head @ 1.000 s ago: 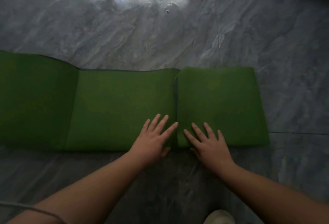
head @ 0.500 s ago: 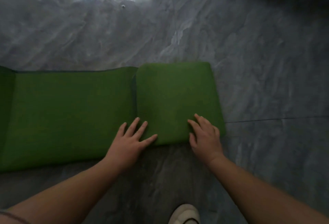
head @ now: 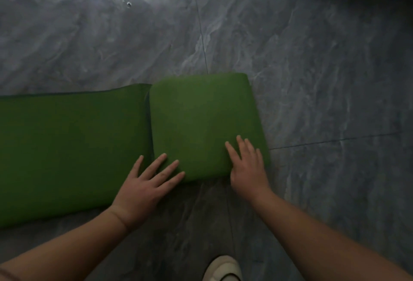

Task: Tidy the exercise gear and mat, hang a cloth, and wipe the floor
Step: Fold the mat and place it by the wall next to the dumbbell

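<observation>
- A glossy grey marble-patterned tile floor [head: 312,68] carried a partly folded green foam exercise mat [head: 73,146].
- Left hand [head: 143,189] and right hand [head: 248,169], fingers spread flat, pressed the mat's folded right end.

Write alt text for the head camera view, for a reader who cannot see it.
Two bare hands, left hand and right hand, press flat on the folded end of a green mat lying on a grey marble floor. A white shoe shows at the bottom edge.

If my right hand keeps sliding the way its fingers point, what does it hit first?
Nothing, as far as the picture shows. The right hand lies flat on the folded section of the green mat; ahead is only more mat, then its far edge and bare grey floor.
</observation>
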Demonstrator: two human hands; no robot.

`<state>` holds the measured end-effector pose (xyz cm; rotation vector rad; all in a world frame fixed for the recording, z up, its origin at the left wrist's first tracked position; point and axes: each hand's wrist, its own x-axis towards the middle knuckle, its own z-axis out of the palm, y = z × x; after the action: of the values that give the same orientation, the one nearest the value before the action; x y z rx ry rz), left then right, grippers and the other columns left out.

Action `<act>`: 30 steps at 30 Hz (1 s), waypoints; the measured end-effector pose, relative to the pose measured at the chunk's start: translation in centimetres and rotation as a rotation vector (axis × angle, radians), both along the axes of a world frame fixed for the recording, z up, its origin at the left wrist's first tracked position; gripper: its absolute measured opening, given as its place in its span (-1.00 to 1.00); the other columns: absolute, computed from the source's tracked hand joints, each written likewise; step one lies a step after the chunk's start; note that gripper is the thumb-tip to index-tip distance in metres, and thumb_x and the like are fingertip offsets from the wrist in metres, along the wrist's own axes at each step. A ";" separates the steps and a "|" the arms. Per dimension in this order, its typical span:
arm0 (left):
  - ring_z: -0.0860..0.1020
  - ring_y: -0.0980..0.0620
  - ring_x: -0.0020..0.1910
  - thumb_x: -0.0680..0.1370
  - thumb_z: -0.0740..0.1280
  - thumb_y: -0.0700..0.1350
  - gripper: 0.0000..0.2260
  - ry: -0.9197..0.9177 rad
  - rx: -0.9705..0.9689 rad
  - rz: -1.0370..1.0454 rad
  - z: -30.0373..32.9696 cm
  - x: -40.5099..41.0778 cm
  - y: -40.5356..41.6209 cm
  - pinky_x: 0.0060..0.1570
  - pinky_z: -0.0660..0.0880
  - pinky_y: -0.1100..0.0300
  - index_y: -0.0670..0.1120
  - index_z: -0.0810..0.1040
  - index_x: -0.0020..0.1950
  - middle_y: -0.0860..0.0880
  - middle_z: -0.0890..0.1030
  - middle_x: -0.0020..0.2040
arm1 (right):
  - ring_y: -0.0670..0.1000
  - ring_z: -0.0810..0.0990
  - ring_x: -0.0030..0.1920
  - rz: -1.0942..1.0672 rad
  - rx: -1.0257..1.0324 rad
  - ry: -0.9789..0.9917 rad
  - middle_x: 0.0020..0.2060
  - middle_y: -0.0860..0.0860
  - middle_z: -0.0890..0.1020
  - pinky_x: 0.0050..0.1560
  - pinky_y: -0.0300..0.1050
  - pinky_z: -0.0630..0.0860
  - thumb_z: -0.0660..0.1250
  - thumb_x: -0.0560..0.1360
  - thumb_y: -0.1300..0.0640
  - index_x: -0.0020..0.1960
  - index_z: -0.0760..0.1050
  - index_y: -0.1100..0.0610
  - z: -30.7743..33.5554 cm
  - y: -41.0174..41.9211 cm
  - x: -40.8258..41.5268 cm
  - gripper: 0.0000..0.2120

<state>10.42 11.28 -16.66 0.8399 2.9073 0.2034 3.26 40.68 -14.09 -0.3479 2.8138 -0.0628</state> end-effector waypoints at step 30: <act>0.21 -0.28 0.51 0.58 -0.01 0.20 -0.43 -0.335 -0.079 0.366 0.7 5.0 -11.8 0.22 0.23 -0.56 0.07 0.08 0.58 -0.14 0.30 0.54 | 0.37 0.09 0.54 0.327 0.115 -0.225 0.57 0.27 0.06 0.41 0.39 0.25 0.32 0.50 0.01 0.62 -0.08 0.13 2.5 -14.9 2.6 -0.16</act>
<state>15.43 -0.52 -15.92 0.2265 2.6992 0.2305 5.90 25.76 -11.64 -0.7186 2.4920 0.1229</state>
